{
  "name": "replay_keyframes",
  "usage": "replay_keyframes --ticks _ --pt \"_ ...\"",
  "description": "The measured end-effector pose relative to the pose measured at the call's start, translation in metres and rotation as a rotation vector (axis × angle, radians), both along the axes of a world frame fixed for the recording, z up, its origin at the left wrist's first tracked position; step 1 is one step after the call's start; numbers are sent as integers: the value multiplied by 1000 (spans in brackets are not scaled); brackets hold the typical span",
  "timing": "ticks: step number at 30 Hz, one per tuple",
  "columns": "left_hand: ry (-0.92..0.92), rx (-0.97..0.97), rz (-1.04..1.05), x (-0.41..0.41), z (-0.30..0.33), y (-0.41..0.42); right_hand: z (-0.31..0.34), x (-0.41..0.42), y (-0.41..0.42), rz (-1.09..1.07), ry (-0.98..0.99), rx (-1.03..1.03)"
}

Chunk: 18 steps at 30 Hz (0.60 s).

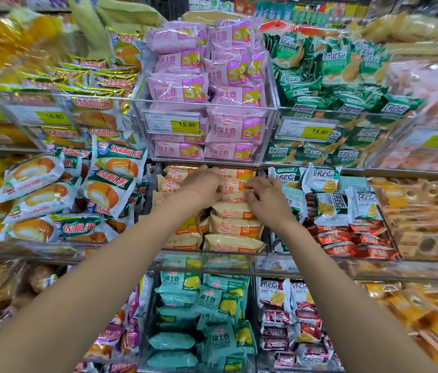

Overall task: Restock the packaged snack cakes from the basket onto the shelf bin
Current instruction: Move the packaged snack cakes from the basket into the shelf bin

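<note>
Both my arms reach into the middle shelf's clear bin, which holds several cream-and-orange packaged snack cakes. My left hand and my right hand are curled over the same orange snack cake pack near the back of the pile, fingers pinching its two ends. More of these packs lie stacked in front, below my wrists. The basket is out of view.
Above is a clear bin of pink snack cakes with a 15.80 price tag. Green packs fill the bin on the right, white-and-orange pie packs the left. Teal snack cakes sit in the lower bin.
</note>
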<state>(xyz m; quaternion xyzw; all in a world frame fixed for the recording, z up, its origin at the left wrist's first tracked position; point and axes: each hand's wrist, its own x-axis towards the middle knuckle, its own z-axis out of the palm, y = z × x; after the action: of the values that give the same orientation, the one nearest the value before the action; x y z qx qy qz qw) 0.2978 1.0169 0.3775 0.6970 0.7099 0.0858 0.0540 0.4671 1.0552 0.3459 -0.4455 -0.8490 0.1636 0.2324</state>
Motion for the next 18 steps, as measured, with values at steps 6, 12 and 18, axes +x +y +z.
replay_keyframes --ticks 6,12,18 --pt "-226 118 46 0 1 -16 19 5 -4 37 -121 -70" --pt "-81 229 -84 11 -34 -68 9 27 -49 89 -34 126" --pt "-73 196 -54 13 -35 -67 -19 33 -57 119 -118 83"
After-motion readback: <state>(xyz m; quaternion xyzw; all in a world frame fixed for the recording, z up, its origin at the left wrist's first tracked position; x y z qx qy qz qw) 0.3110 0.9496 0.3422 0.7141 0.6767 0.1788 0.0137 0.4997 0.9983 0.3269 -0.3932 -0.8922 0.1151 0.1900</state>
